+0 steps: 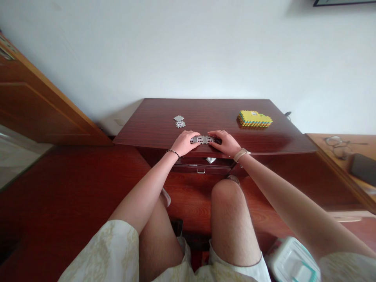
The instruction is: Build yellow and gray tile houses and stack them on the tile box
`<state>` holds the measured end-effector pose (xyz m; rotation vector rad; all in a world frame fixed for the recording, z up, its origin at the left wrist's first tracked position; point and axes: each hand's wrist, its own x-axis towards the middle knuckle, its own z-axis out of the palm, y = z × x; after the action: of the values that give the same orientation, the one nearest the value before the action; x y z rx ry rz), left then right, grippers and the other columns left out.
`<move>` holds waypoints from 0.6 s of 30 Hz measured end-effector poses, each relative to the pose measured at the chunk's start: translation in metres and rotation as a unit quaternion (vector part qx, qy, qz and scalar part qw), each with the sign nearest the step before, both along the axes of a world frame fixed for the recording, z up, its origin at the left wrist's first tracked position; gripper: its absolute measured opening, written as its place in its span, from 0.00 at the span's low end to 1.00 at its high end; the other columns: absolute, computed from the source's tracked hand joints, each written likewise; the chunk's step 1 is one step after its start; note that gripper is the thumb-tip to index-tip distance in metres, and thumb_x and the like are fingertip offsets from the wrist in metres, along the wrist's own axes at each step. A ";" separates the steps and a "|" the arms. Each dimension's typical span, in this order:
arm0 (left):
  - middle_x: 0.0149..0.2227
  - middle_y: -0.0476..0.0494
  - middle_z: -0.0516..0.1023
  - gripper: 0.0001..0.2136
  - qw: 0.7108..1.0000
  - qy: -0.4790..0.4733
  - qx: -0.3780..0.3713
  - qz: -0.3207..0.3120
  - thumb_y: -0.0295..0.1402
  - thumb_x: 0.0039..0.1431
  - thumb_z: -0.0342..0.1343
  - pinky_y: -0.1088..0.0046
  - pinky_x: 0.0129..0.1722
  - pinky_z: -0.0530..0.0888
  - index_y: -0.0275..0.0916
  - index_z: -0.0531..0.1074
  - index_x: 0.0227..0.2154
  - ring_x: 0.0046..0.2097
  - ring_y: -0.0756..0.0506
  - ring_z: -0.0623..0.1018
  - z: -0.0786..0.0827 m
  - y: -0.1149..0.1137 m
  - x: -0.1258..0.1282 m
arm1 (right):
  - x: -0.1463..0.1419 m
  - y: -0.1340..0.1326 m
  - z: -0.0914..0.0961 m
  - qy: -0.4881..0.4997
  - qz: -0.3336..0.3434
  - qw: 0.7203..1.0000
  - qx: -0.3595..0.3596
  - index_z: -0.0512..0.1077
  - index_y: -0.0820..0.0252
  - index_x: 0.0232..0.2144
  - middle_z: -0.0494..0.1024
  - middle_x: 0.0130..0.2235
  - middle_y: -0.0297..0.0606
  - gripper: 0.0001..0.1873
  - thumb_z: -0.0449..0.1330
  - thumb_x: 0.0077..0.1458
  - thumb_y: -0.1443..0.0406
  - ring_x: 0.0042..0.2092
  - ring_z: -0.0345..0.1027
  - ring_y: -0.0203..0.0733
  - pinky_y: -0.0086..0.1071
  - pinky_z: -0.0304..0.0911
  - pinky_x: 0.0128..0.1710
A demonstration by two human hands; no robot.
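A strip of joined grey puzzle pieces point(201, 140) with white window shapes lies near the front edge of the dark wooden table point(211, 111). My left hand point(185, 141) grips its left end, fingers behind and thumb in front. At the opposite end, my right hand point(225, 143) holds the strip in the same way. Beyond my left hand lie two loose grey pieces: a plain one point(178, 118) and, just in front of it, one with a window point(180, 124). My fingers cover both ends of the strip.
A stack of yellow, teal and orange interlocking foam pieces point(255, 118) sits on the table's right side. Glasses point(337, 145) and a dark flat object point(364, 168) rest on a wooden surface at right. Below the tabletop is a drawer handle point(201, 171). A white-and-teal container point(293, 260) stands lower right.
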<state>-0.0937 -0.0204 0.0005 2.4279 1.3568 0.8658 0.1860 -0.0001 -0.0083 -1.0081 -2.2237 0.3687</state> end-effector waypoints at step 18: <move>0.55 0.43 0.86 0.12 1.000 0.001 0.009 -0.017 0.32 0.69 0.66 0.53 0.67 0.76 0.46 0.85 0.53 0.58 0.38 0.80 -0.004 0.004 0.002 | -0.001 -0.001 -0.001 -0.041 0.042 0.998 0.016 0.85 0.41 0.58 0.80 0.54 0.45 0.18 0.62 0.72 0.54 0.56 0.71 0.58 0.59 0.68 0.65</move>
<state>-0.0919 -0.0166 -0.0033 2.4577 1.3085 0.8716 0.1854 -0.0008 -0.0097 -0.9308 -2.3426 0.3336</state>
